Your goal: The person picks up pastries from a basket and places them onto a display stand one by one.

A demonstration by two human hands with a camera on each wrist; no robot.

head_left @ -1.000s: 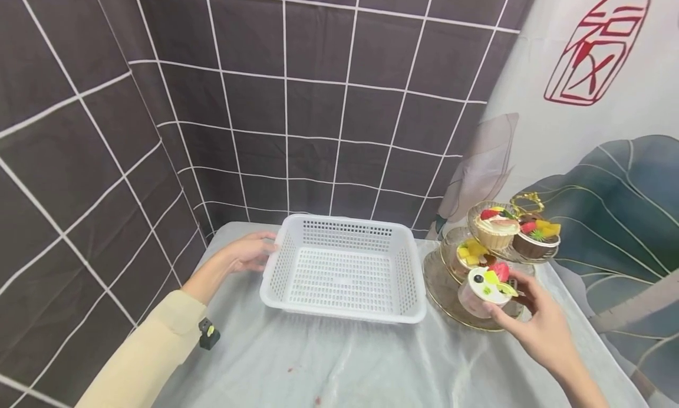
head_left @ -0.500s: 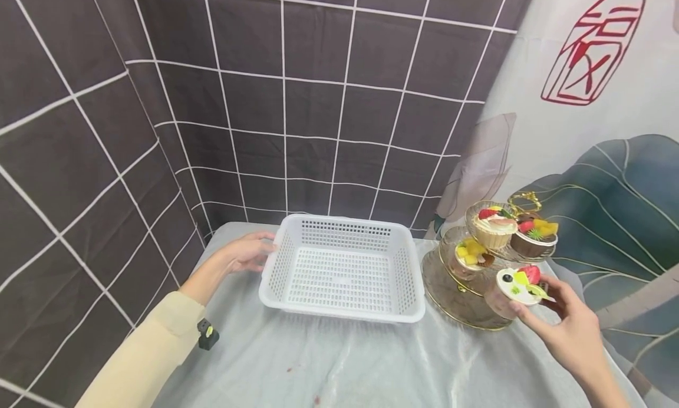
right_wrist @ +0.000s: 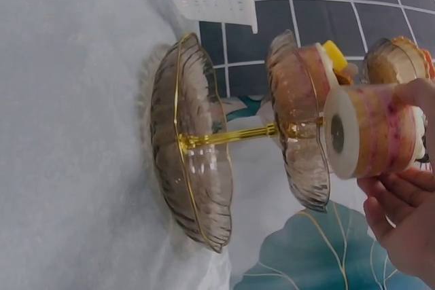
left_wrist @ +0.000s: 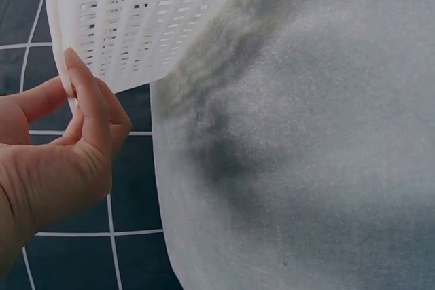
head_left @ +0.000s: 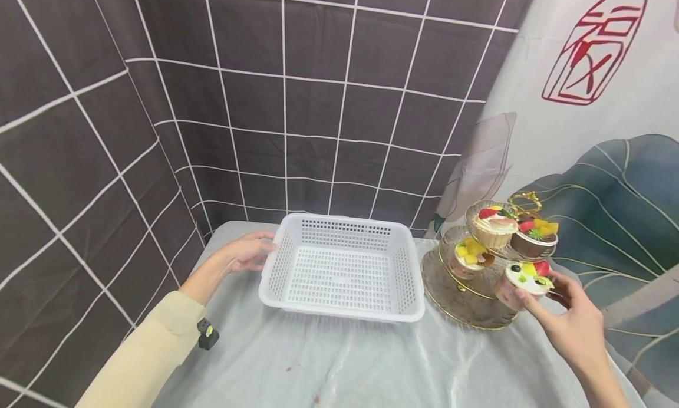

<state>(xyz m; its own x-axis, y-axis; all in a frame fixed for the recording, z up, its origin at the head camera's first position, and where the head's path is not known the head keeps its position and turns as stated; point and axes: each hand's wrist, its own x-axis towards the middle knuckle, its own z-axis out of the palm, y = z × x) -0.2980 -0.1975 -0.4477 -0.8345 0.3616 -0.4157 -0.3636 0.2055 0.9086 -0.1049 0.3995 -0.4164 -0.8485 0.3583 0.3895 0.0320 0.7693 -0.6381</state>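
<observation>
My right hand (head_left: 570,313) grips a pink dessert cup (head_left: 522,283) topped with fruit, holding it in the air over the right rim of the bottom plate of a tiered glass stand (head_left: 467,305). In the right wrist view the dessert cup (right_wrist: 370,130) hangs clear of the stand (right_wrist: 194,147) with my fingers (right_wrist: 401,202) curled round it. My left hand (head_left: 245,252) rests on the left rim of a white perforated basket (head_left: 342,269); its fingers (left_wrist: 92,103) touch the basket (left_wrist: 136,22) edge.
Three other fruit-topped cakes sit on the stand: a yellow one (head_left: 469,256) on the middle plate, a cream one (head_left: 493,228) and a brown one (head_left: 536,234) on top. A white cloth (head_left: 339,361) covers the table. Dark tiled walls stand behind and left.
My right hand has carried the dessert cup to the right and a little upward, from in front of the stand to its right side. The left hand and basket stayed still.
</observation>
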